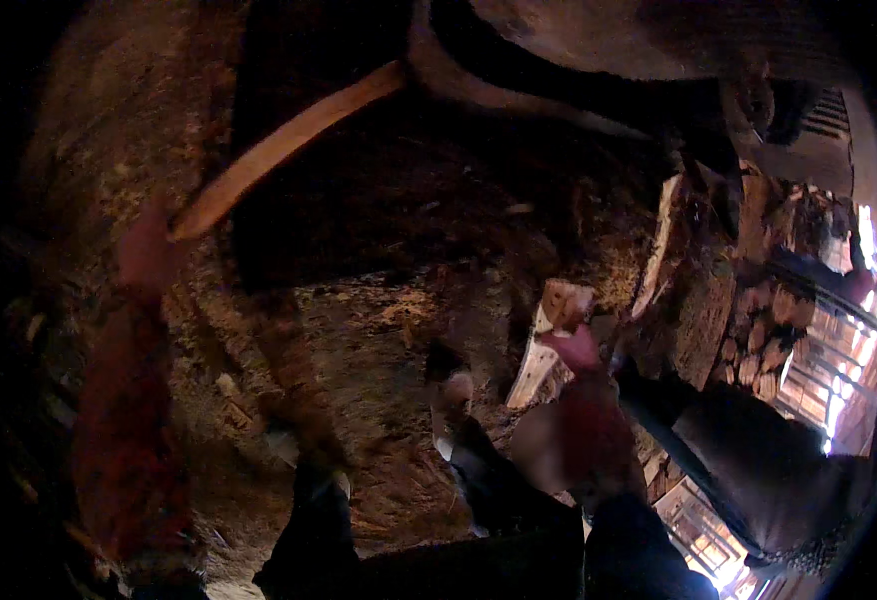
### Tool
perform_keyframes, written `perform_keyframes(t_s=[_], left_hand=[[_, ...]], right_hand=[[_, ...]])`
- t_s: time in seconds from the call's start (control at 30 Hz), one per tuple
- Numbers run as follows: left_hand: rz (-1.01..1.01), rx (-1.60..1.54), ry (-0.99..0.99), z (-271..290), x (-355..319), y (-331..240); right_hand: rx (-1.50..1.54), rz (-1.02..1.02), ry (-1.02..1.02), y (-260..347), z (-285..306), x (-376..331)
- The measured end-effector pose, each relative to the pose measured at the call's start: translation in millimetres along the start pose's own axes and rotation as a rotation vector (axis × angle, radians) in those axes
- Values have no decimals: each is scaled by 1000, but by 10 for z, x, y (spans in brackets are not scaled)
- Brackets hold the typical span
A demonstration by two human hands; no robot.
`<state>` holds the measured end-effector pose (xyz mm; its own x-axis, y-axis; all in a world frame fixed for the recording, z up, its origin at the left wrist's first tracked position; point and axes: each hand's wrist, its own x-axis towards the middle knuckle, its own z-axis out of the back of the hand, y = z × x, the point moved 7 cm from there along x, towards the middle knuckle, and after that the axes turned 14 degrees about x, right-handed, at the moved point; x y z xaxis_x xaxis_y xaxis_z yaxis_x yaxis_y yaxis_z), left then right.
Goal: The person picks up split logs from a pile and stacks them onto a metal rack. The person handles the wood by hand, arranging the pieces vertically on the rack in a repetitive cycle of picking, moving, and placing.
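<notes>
My left hand (149,245), at the end of a reddish sleeve, is closed round the lower end of a long, slightly curved wooden handle (289,150). The handle slants up to the right, and whatever its far end joins is lost in the dark. On the right, my right hand (574,350) grips a pale piece of split wood (544,345), which stands tilted above the ground. Some of its fingers are blurred or hidden.
Brown ground (379,400) strewn with chips lies around my dark-clad legs (309,520). Another split piece (659,240) leans farther right. Stacked firewood (759,340) stands by bright gaps. A dark sleeve with a hand (864,285), seemingly another person's, shows at the right rim.
</notes>
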<state>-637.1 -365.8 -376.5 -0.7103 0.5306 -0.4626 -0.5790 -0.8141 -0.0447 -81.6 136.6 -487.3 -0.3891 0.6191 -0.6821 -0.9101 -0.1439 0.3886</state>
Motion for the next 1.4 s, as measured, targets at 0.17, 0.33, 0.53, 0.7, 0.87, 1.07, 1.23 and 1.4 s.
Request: perform_keyframes(t_s=[0.17,0.33,0.53,0.7,0.87,1.07,1.23,1.4], left_hand=[[235,-32,124,-236,-505,-300],[123,-293,-20,-7,-1286,-639],[306,-328,41,335,-2582,-682],[317,-689,-85,856,-3602,-698],[480,-806,-107,1832,-4568,-800],[584,-900,-308,2495,-5597,-778],[331,-929,-549,3098,-5918,-593],[293,-1480,-435,3359,-5641,-403]], right_hand=[[249,-93,70,521,-92,-521],[390,59,131,411,140,-773],[9,341,138,2729,387,-1929],[45,599,85,3929,434,-2983],[312,947,78,5172,640,-4479],[251,982,78,5531,1063,-5933],[332,981,-30,5457,1772,-6533],[376,952,-156,5694,2851,-6540]])
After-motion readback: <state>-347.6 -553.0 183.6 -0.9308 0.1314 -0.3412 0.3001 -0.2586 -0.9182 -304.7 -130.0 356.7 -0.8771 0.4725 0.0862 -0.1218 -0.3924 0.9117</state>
